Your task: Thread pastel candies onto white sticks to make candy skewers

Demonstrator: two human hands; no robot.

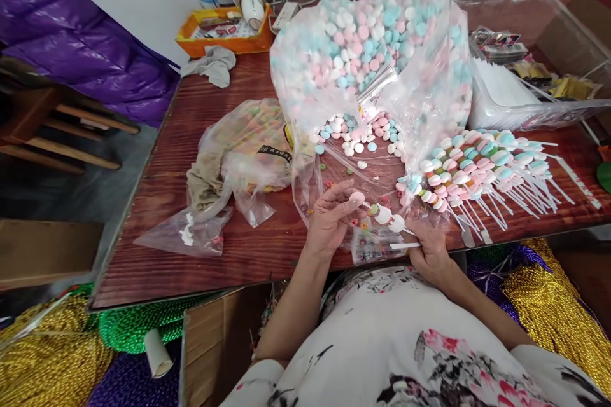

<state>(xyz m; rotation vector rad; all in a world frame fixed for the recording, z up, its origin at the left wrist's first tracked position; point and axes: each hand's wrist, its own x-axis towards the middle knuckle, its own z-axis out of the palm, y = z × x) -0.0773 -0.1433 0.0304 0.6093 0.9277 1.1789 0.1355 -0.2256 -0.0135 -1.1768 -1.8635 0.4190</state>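
My left hand pinches a round pink candy between thumb and fingertips, at the upper end of a thin white stick. Threaded along that stick are white candies and a green ring piece. My right hand is closed around the stick's lower end. A second white strip juts out leftward from the right hand. Just right of the hands lies a pile of filled candy sticks in pink, white and blue. Behind them loose candies spill from a big clear bag.
A smaller clear bag of coloured pieces lies left on the wooden table. At the back stand an orange tray and a clear plastic bin holding white sticks and packets. Shiny gold bead strands lie below the table edge.
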